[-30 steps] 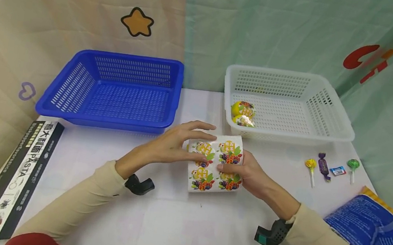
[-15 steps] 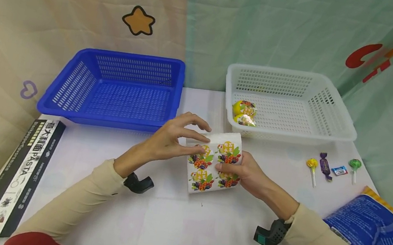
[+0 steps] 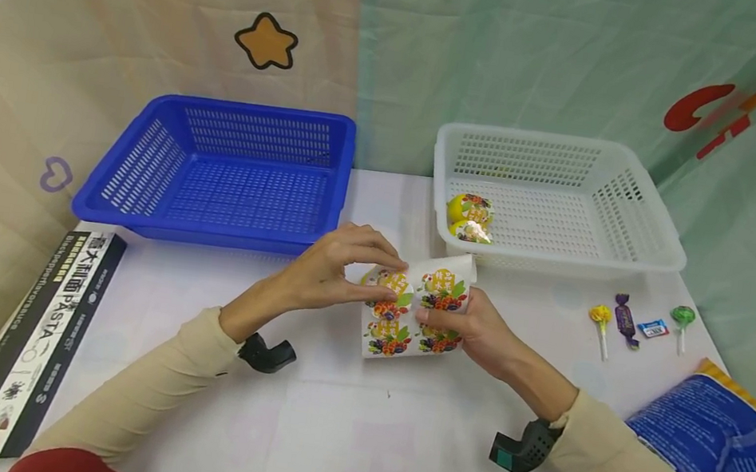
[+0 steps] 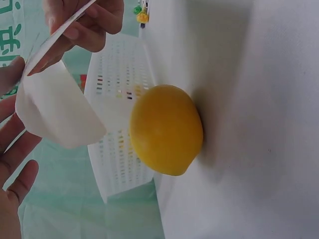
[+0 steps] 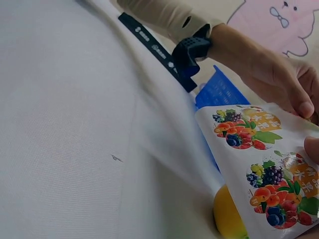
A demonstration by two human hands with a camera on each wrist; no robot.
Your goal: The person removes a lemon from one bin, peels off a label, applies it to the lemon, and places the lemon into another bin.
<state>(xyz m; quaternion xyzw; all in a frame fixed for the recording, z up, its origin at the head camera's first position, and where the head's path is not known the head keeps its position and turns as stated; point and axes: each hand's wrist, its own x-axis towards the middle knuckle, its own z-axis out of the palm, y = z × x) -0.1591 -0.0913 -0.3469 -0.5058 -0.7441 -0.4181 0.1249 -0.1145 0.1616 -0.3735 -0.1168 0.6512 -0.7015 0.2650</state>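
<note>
A white sheet of fruit-print stickers (image 3: 409, 345) is held up over the table, bent back along its top. My right hand (image 3: 481, 325) grips its right side, thumb across the printed face and fingers behind. At the upper left of the sheet, my left hand (image 3: 344, 268) pinches a sticker area between thumb and fingers. The sheet's plain back (image 4: 57, 107) curls away in the left wrist view. Beneath it a yellow lemon (image 4: 167, 129) lies on the table, hidden in the head view; its edge (image 5: 228, 214) peeks out below the sheet in the right wrist view.
A blue basket (image 3: 204, 236) stands back left. The white basket (image 3: 563, 258) at back right holds two stickered lemons (image 3: 472, 210). Lollipops (image 3: 600, 316) and wrapped candies (image 3: 625, 321) lie right, near a blue bag (image 3: 717, 453). A long pasta box (image 3: 32, 345) lies along the left edge.
The left hand lifted slightly off the sheet, then came back and took hold at its upper left. The sheet's lower edge has risen a little and its top bends back more.
</note>
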